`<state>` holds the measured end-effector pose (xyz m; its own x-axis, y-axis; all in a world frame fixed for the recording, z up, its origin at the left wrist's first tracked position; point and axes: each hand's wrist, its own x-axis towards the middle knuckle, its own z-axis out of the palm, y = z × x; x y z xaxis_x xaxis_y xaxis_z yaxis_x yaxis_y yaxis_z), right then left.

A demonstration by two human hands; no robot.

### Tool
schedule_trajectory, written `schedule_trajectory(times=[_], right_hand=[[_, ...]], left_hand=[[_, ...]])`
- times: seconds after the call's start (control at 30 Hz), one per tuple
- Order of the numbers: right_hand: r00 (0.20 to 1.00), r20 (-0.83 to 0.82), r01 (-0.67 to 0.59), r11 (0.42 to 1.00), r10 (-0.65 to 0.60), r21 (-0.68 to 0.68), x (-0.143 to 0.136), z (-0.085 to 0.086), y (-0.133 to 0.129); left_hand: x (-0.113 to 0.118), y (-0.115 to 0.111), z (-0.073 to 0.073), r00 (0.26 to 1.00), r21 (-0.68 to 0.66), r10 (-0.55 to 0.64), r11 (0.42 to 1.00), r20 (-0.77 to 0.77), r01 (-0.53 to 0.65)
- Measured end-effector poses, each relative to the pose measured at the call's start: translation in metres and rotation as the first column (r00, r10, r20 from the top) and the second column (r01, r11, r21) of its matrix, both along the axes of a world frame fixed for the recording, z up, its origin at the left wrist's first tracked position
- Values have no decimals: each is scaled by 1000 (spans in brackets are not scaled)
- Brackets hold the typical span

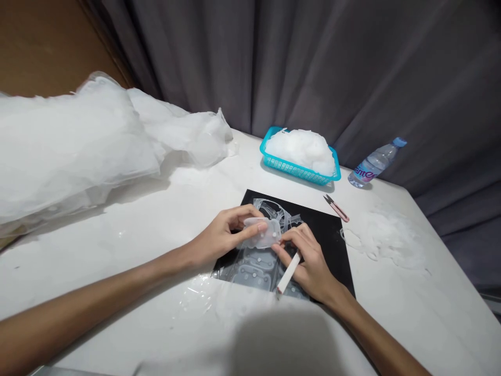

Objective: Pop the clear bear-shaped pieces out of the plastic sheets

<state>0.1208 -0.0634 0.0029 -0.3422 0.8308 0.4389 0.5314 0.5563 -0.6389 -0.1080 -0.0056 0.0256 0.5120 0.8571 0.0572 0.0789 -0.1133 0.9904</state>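
Note:
My left hand point(230, 230) grips a small translucent plastic piece point(263, 233) with rounded edges, its thumb lying across the front. At the piece's lower right edge, the thumb and index fingertips of my right hand point(307, 256) touch it. A white stick-like tool point(288, 274) with a reddish, dark tip is held in my right hand and points down toward me. Beneath both hands lies a black mat point(329, 235). More translucent molded pieces point(252, 274) and clear plastic strips point(276, 209) rest on it.
Large clear bags of white material point(86, 141) fill the left side. A turquoise basket point(297, 169) of white fluff stands at the back, a water bottle point(370, 164) to its right. Small pink-handled snips point(338, 210) and thin plastic scraps point(391, 237) lie on the right.

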Motion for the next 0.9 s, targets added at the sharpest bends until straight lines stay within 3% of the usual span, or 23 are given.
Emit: schedule_trajectory(times=[0.37, 0.6, 0.9], right_hand=[[999, -8, 33, 999, -33, -3, -1, -2, 1], [999, 28, 21, 999, -20, -34, -3, -6, 0], [999, 52, 4, 999, -1, -54, -2, -9, -1]], left_hand=[[-2, 0, -2, 992, 142, -92, 984, -88, 103], [-1, -7, -1, 991, 231, -42, 970, -131, 72], [-1, -8, -4, 987, 211, -16, 976, -158, 49]])
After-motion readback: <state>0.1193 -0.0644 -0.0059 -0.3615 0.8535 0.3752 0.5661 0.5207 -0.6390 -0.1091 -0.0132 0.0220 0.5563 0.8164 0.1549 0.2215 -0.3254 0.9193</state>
